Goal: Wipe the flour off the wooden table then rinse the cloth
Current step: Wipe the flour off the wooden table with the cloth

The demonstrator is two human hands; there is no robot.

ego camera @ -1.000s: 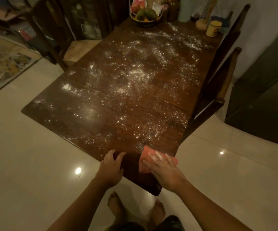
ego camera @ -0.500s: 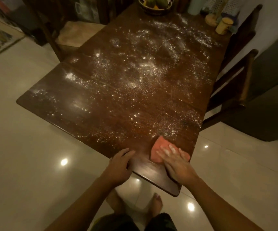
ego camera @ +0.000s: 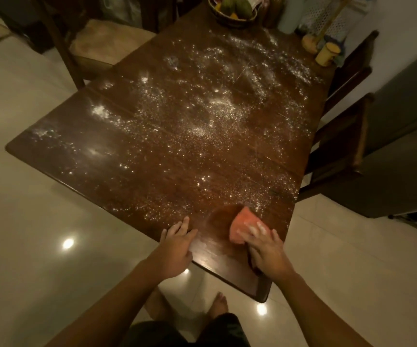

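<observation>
Done: small clean patch near the cloth [ego camera: 242, 225] only.
Left: flour [ego camera: 210, 116] across the wooden table [ego camera: 152, 181]; rinsing.
Grip: right hand [ego camera: 267, 251] flat, fingers spread on cloth; left hand [ego camera: 175, 249] spread, empty.

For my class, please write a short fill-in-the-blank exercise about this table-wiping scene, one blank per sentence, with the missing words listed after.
1. The right hand presses flat on a cloth whose colour is ____.
2. The left hand rests on the near edge of the wooden ____.
3. The white powder scattered over the tabletop is ____.
4. The basket at the far end holds ____.

Missing words: pink; table; flour; fruit
</observation>
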